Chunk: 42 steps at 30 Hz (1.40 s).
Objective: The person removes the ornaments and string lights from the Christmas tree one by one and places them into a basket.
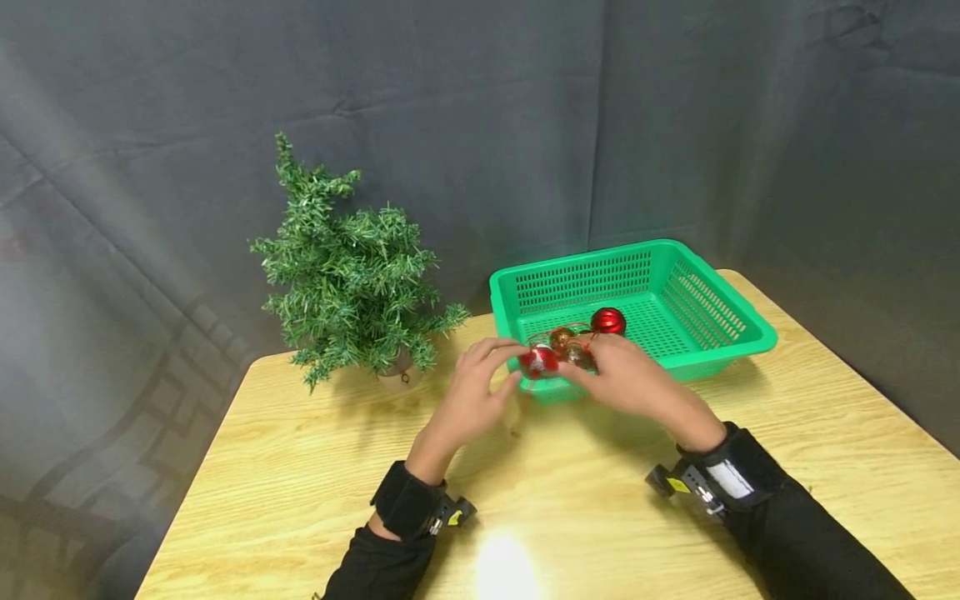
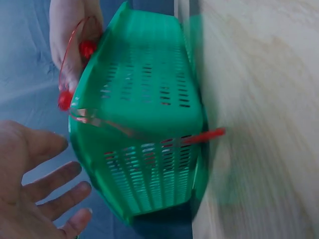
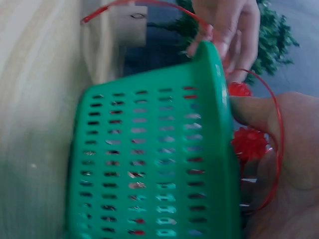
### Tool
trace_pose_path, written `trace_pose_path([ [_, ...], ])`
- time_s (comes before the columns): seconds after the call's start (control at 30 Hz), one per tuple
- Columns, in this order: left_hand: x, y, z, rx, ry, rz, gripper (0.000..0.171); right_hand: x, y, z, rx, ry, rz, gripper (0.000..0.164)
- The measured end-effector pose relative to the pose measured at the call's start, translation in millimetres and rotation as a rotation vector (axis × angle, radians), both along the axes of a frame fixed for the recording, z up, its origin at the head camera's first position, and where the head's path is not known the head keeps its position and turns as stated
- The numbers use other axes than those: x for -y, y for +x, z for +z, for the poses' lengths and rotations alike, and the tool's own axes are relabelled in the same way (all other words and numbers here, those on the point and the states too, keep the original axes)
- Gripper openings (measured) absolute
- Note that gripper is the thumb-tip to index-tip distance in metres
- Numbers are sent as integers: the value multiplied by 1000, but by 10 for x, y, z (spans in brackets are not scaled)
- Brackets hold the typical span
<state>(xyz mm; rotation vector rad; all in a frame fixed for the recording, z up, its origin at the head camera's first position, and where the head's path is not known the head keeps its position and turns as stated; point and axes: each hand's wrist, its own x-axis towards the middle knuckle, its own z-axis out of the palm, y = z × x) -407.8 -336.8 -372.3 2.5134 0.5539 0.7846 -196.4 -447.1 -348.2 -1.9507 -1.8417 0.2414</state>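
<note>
At the near left corner of a green plastic basket [image 1: 712, 357], my left hand [image 1: 476, 387] reaches toward a red and silver bauble [image 1: 538, 362]. Its fingers [image 2: 55, 184] look spread and fairly straight in the left wrist view. My right hand [image 1: 630, 375] dips over the near rim, thumb and fingers around a brownish glittery bauble [image 1: 579, 358]; its fingertips are partly hidden, and I cannot tell whether they grip it. A smaller gold bauble [image 1: 561, 337] lies just behind. Thin red cord [image 3: 280, 129] loops beside the right hand, and a red strand [image 2: 209, 135] hangs outside the basket.
A shiny red bauble [image 1: 608, 321] lies deeper in the basket. Left of the basket stands a small artificial green tree [image 1: 352, 275] on a pale base [image 1: 401, 379]. The wooden table [image 1: 322, 467] backs onto a grey curtain [image 1: 465, 150].
</note>
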Motion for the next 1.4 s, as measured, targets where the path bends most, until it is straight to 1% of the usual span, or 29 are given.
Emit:
trace_pose_path([
  [0.07, -12, -24, 17, 23, -4, -4, 29, 34, 39, 49, 2, -39, -18, 49],
  [0.13, -26, -42, 38, 28, 6, -16, 24, 65, 66, 106, 18, -71, -35, 53],
  [0.17, -29, -53, 51, 10, 12, -19, 22, 80, 76, 129, 31, -77, -46, 55],
  [0.23, -29, -74, 78, -55, 46, -19, 23, 107, 89, 173, 52, -81, -66, 54],
  [0.3, -27, -94, 100, -134, 97, -17, 27, 124, 97, 201, 71, -69, -71, 50],
  [0.37, -20, -112, 112, -208, 158, 2, 29, 141, 108, 205, 86, -61, -66, 51],
  [0.43, -21, -125, 113, -245, 202, 28, 28, 155, 118, 209, 98, -65, -46, 49],
  [0.5, -32, -137, 100, -264, 214, 61, 25, 161, 126, 202, 97, -83, -13, 45],
  [0.63, -58, -153, 62, -273, 187, 99, 22, 168, 123, 173, 94, -117, 69, 39],
  [0.77, -77, -152, 34, -257, 159, 115, 22, 167, 98, 139, 105, -147, 145, 42],
  [0.87, -80, -144, 35, -229, 157, 122, 24, 162, 72, 129, 103, -152, 175, 42],
  [0.93, -78, -138, 42, -204, 162, 120, 26, 160, 62, 124, 92, -133, 183, 39],
  [1.07, -84, -113, 56, -158, 201, 79, 29, 150, 51, 117, 47, -42, 173, 32],
  [1.2, -91, -91, 62, -151, 244, 17, 30, 121, 33, 95, 20, 38, 145, 31],
  [1.3, -78, -85, 55, -186, 254, -21, 36, 87, 10, 59, 20, 46, 144, 34],
  [1.4, -58, -77, 27, -259, 267, -43, 49, 49, -31, 18, 17, 39, 160, 36],
])
